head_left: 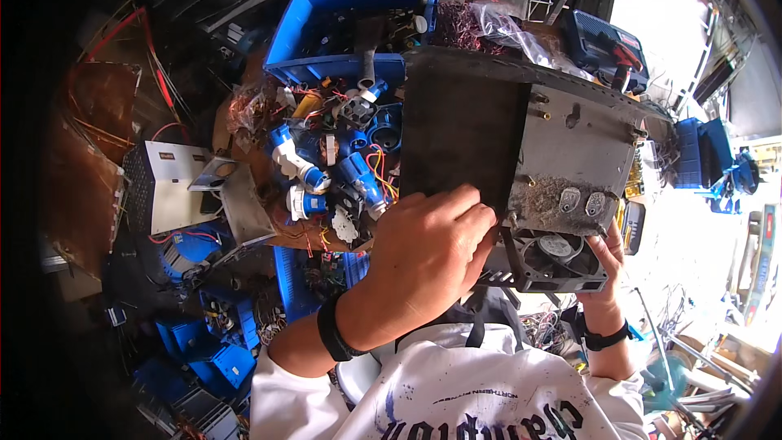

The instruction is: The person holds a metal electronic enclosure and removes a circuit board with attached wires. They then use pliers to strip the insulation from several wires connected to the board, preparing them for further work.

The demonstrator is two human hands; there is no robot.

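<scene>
Metal case [464, 106], grey and open-framed, tilted in front of the person's chest, beside a heap of blue connectors [362, 179]. Its pale plate carries brass-coloured standoffs and loose debris; a black cooling fan [533, 279] lies at the plate's lower edge. The right hand [605, 265] grips the outer corner of the fan, near the plate. The left hand [436, 248] is curled at the fan's opposite side (its fingertips are hidden, so whether it pinches anything cannot be told). Writing: a round label on the fan's hub is marked too finely to read; the white shirt [415, 379] bears large dark ornate lettering with a smaller printed line above; a small dark label sits on the white box [175, 183] at left.
</scene>
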